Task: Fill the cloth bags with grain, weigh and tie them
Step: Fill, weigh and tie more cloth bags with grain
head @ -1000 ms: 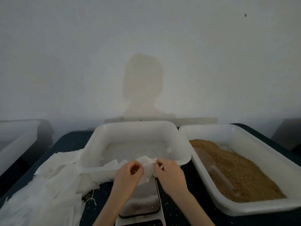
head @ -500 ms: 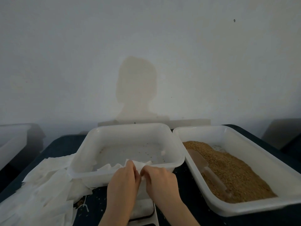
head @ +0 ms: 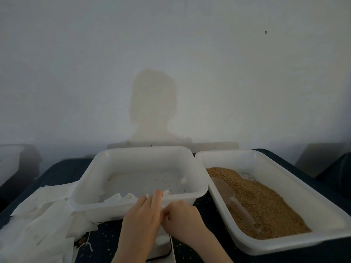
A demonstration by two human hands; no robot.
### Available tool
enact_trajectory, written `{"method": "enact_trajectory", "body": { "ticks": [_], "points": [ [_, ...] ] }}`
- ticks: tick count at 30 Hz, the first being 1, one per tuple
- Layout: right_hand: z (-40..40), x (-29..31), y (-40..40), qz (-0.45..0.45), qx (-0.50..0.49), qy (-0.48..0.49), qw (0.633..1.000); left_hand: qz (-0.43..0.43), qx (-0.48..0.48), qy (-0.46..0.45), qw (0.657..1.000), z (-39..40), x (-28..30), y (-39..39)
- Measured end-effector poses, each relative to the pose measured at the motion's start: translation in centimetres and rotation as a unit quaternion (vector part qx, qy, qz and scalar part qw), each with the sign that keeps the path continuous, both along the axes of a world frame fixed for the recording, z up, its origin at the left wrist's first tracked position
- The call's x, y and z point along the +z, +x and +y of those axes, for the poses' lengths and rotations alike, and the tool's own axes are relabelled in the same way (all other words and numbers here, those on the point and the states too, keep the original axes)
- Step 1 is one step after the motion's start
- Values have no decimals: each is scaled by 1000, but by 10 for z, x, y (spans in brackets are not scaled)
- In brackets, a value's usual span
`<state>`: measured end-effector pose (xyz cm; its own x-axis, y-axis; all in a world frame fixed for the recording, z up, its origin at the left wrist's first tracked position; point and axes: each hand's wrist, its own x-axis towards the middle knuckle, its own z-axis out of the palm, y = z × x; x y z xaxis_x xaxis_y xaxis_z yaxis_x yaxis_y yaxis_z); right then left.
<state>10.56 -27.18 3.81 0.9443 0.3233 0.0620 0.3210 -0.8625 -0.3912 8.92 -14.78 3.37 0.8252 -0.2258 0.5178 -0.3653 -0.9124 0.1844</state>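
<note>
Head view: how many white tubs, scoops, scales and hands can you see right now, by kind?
White tubs: 3, the near-empty tub, the grain tub, one at the left edge
Scoops: 1, the scoop lying in the grain
Scales: 1, the scale, mostly hidden
Hands: 2, left hand, right hand
Total: 7
</note>
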Motion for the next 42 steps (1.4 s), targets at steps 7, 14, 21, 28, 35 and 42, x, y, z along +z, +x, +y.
{"method": "enact_trajectory", "body": {
  "ticks": [7, 14, 21, 28, 35, 42],
  "points": [
    [-3, 7, 8, 56, 55, -60, 995, 105, 23, -85, 991, 0, -18, 12],
    [-3, 4, 8, 73, 25, 19, 997, 73, -90, -173, 978, 10, -4, 8],
    [-9, 7, 8, -3, 40, 17, 999, 177, -137, -185, 957, 32, -15, 9],
    [-13, 19, 3, 35, 125, 89, 988, 189, -87, -107, 972, 43, -30, 13],
    [-26, 24, 5, 32, 139, 64, 988, 222, -99, -163, 956, 40, -29, 13],
    [-71, 41, 15, 21, 106, 144, 984, 220, -107, -170, 955, 39, -21, 15]
  ]
}}
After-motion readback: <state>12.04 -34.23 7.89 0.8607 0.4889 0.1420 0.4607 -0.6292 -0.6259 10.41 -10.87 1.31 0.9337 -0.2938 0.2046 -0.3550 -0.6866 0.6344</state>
